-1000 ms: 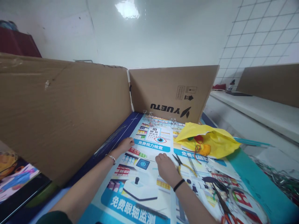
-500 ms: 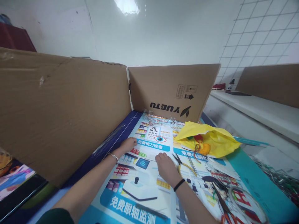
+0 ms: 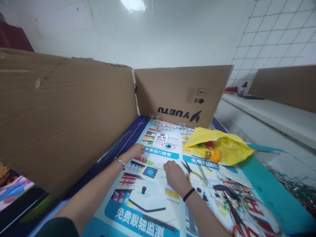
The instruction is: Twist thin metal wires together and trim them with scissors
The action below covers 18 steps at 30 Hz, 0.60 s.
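Observation:
My left hand [image 3: 135, 150], with a silver bangle at its wrist, is closed above the printed poster sheet [image 3: 150, 184], left of the eye picture. My right hand [image 3: 174, 172], with a black band at the wrist, is closed too, lower and nearer the middle of the sheet. Anything between the fingers of either hand is too small to make out. Just right of my right hand lie yellow-handled pliers [image 3: 195, 172] and some thin wires [image 3: 202, 174]. Scissors with red handles [image 3: 235, 214] lie at the lower right, beside a coil of clear wire [image 3: 262, 215].
Cardboard panels [image 3: 74, 115] stand along the left and back. A yellow bag [image 3: 232, 148] with red and orange thread lies at the right. Thin wires [image 3: 113, 146] rest by the left panel. Tangled green and silver strands [image 3: 291, 184] are at the far right.
The view has shifted very slightly. Both hands keep nearly the same place and closed pose.

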{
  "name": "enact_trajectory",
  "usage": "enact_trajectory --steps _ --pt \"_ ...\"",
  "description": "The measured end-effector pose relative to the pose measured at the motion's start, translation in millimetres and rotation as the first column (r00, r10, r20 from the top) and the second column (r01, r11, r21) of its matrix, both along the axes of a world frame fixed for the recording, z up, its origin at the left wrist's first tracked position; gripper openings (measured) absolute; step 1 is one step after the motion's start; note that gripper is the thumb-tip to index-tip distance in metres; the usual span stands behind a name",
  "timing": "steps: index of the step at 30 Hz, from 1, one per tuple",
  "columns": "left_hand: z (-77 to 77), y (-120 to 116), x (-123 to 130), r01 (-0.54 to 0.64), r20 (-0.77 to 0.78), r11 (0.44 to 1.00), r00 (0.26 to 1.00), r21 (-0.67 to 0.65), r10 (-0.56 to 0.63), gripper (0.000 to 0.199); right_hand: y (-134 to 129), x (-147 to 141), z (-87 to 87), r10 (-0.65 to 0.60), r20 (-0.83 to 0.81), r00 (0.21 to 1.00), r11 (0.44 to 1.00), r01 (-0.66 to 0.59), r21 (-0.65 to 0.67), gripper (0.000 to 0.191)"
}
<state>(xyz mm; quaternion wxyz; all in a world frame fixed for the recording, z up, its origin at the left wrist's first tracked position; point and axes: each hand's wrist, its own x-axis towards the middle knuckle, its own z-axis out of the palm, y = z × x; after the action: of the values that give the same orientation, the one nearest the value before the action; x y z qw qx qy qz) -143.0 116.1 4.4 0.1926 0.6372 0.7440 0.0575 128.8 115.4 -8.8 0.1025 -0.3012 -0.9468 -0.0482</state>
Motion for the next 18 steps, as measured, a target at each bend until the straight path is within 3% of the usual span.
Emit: enact_trajectory --steps 10,13,18 --pt "0.9 -1.2 -4.2 0.072 0.112 0.984 0.99 0.161 -0.091 0.011 -0.8 0.7 -1.3 -0.007 -0.011 1.0 1.0 0.007 -0.002 0.021" --pt "-1.2 -0.4 -8.8 0.115 0.171 0.969 0.973 0.219 -0.155 0.018 -1.1 0.6 -0.3 -0.011 -0.013 1.0 1.0 0.011 -0.007 0.022" --pt "-0.2 3.8 -18.6 0.233 0.235 0.941 0.927 0.247 -0.291 0.012 -1.4 0.5 0.7 -0.018 -0.007 1.0 1.0 0.018 -0.01 0.021"
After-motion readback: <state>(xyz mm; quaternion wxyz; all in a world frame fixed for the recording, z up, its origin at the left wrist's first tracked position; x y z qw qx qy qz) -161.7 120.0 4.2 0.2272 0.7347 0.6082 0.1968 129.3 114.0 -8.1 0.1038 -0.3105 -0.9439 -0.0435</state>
